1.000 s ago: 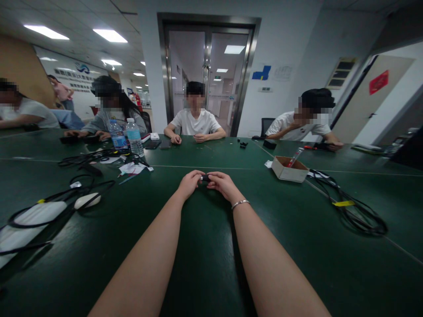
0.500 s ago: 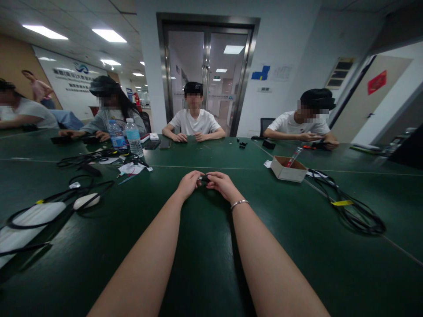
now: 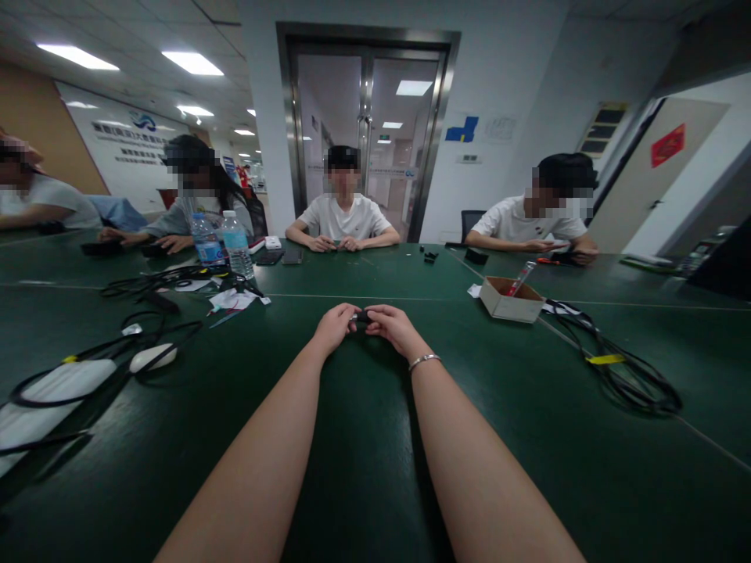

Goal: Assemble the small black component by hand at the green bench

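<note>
Between my fingertips is a small black object with a silvery end (image 3: 361, 317); it is too small for me to tell its kind. My left hand (image 3: 336, 327) pinches the silvery end. My right hand (image 3: 394, 324), with a metal bangle (image 3: 425, 360) on its wrist, grips the black end. Both arms reach forward over the dark green table (image 3: 364, 438), with the hands low over its middle. My fingers hide part of the object.
At left lie black cables (image 3: 126, 367), a white mouse (image 3: 153, 358) and a white keyboard-like slab (image 3: 55, 391). Two water bottles (image 3: 237, 244) stand behind. An open box (image 3: 512, 303) and a coiled cable (image 3: 630, 379) are at right. Several people sit around the table.
My hands and the small object stay almost where they were. Across the table, a person's hands have come closer together. The standing person at far left has moved left.
</note>
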